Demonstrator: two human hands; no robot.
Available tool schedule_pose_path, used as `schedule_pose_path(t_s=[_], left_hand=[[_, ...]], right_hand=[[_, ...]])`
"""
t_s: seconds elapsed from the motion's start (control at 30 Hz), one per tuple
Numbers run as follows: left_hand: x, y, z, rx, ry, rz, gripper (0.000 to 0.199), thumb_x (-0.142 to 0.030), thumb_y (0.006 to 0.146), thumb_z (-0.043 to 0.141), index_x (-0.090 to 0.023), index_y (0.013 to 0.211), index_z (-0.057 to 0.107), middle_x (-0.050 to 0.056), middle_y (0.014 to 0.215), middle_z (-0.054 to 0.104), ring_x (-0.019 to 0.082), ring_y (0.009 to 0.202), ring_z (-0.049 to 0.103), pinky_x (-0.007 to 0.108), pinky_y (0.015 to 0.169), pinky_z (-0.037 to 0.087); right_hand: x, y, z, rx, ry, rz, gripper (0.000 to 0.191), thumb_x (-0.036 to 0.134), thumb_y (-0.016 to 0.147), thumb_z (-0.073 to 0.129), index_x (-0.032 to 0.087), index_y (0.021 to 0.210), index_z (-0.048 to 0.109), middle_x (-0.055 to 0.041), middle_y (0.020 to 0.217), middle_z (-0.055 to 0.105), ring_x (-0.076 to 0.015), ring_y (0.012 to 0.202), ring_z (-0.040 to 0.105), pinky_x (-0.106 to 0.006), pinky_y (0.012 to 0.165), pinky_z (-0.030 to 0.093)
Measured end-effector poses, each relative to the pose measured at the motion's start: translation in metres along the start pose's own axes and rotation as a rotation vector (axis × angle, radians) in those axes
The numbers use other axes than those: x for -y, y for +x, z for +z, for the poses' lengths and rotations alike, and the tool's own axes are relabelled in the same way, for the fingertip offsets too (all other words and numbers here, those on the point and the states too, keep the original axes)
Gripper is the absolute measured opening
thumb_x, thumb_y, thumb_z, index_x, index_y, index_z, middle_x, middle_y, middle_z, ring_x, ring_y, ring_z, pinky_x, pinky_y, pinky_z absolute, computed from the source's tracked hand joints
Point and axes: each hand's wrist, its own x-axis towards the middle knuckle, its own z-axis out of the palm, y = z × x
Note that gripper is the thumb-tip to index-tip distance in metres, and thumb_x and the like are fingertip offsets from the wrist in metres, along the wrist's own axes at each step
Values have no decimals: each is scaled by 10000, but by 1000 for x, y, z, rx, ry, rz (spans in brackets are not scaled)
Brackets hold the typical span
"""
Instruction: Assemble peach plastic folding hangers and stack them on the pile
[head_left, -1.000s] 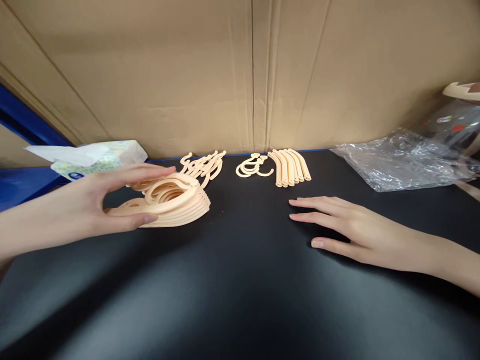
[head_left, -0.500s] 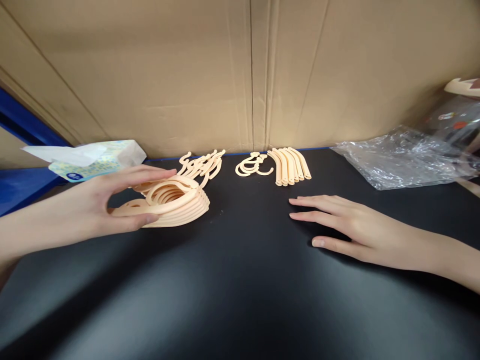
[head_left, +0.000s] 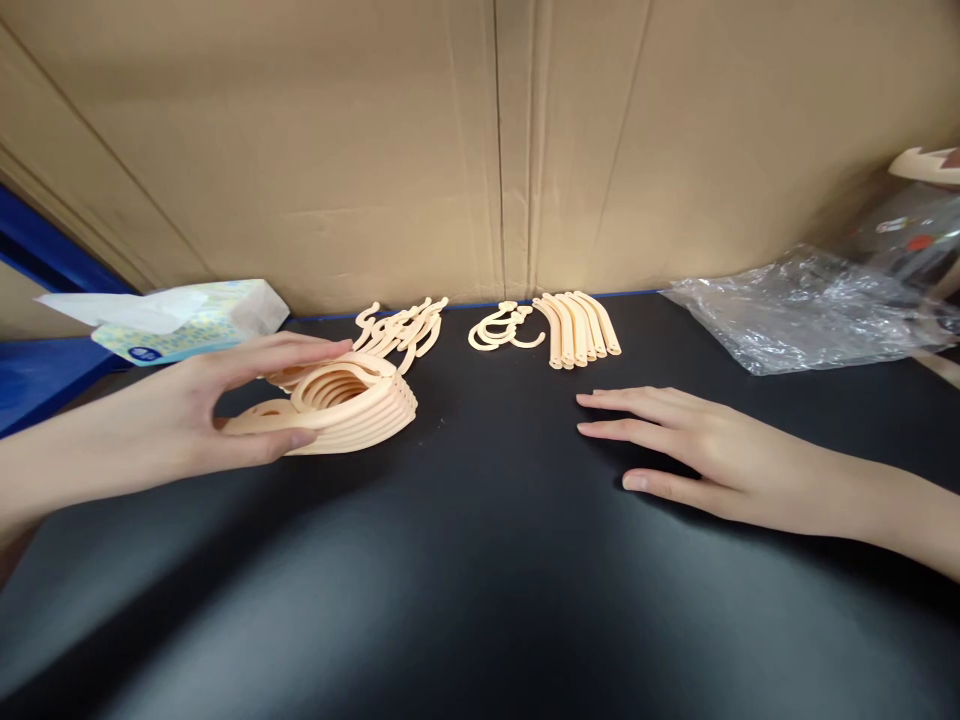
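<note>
Hardly shifted since the earlier frame, save for a slight drift of the whole view. Seems to be steadying: left hand (head_left: 176, 410) curved around a nested stack of pale peach, plastic-looking looped pieces (head_left: 360, 418), on the tabletop between near-side thumb and far-side fingers; cannot tell how firmly gripped. Right hand (head_left: 694, 445) loose and empty, on or just over the smooth black tabletop (head_left: 450, 580). Probably calls next for firming or freeing the left-hand hold. Neatly layered, ribbed along the edge facing the right hand.

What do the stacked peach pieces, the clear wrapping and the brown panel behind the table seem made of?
Stacked peach pieces: probably plastic, smooth and satin, evenly coloured. Clear wrapping: apparently thin plastic film, glossy, transparent, with crinkled glints. Brown panel: likely cardboard, matte, with creases and folds.
</note>
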Motion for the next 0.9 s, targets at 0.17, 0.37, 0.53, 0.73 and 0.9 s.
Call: schedule_pose_path(t_s=[0.17,0.37,0.53,0.73,0.9], left_hand=[[-2,1,0,13,-12,15,663,-636,823,592,-283,1374,485,-4,1434,512,291,1247,527,466,1077,391],[-2,0,1,-4,-15,15,629,-603,835,590,-286,1369,491,-2,1431,513,291,1250,528,477,1089,376],[-1,0,0,11,-7,30,590,-520,858,589,-261,1376,480,7,1430,512,285,1251,527,478,1084,384],[11,2,2,28,9,52,702,-619,772,591,-319,1394,465,-33,1443,494,277,1252,535,394,1092,401],[13,3,2,32,10,37,687,-596,767,596,-343,1391,461,-46,1440,495,270,1255,532,386,1107,385]], right_hand=[[0,-1,-1,17,-22,3,454,432,977,461,309,1412,484,-32,1520,411,-271,1364,427,-509,1098,404],[0,-1,-1,31,-21,7,461,432,975,463,317,1422,469,-27,1530,395,-270,1371,417,-512,1108,389],[0,1,-1,33,-26,8,456,431,983,448,309,1422,471,-32,1527,400,-267,1373,414,-513,1109,386],[0,0,0,28,-18,3,463,441,976,458,305,1418,476,-35,1527,401,-275,1367,421,-521,1102,391],[0,0,0,42,-33,6,465,448,983,442,313,1427,459,-24,1535,385,-262,1372,412,-511,1109,387]])
